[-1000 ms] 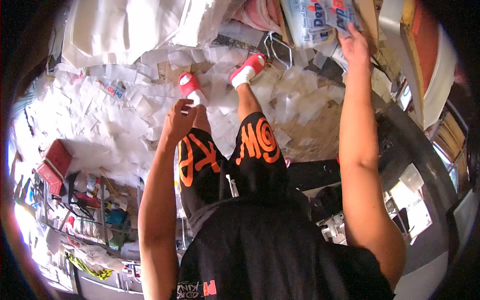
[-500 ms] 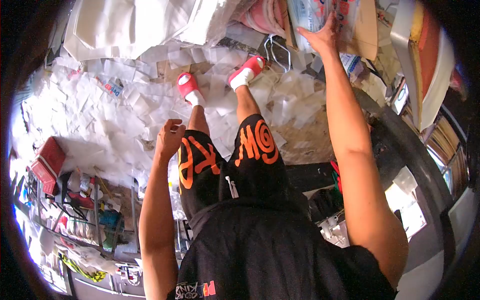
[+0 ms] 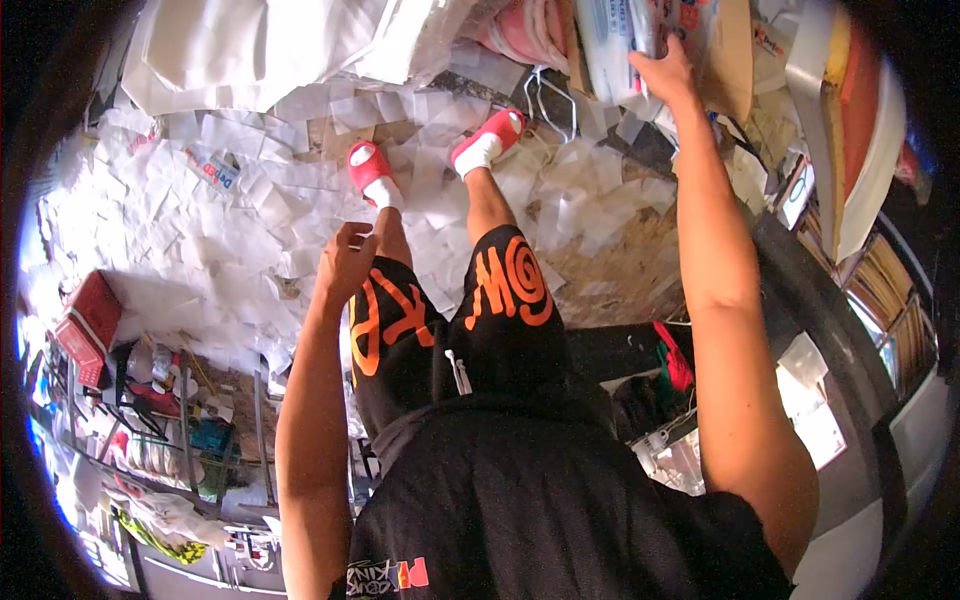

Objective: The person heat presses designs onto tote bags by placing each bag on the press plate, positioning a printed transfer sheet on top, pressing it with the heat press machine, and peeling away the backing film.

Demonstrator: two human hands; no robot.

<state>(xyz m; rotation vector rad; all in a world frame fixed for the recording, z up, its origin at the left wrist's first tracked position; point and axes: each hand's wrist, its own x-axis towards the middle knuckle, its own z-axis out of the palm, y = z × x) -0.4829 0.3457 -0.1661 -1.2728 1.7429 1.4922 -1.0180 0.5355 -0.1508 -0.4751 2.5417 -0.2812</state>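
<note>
My right hand (image 3: 668, 72) is at the upper right, with thumb and forefinger spread against printed clear plastic packaging (image 3: 615, 45). Some of its fingers are hidden against the plastic, and a grip on it cannot be made out. Beside the packaging stands a brown cardboard piece (image 3: 733, 60). My left hand (image 3: 347, 256) hangs over my left knee, its fingers loosely curled. Whether it holds something small is too unclear to tell.
Loose white sheets (image 3: 230, 240) cover much of the floor around my red slippers (image 3: 370, 168). A white hanger (image 3: 552, 103) lies near the packaging. Large white sacks (image 3: 250, 50) are at the top left, a red crate (image 3: 88, 325) at the left.
My right hand first moved left from the upper right, then slightly back right, staying at the packaging. The packaging has shifted and tilted. My left hand dropped lower, then rose slightly.
</note>
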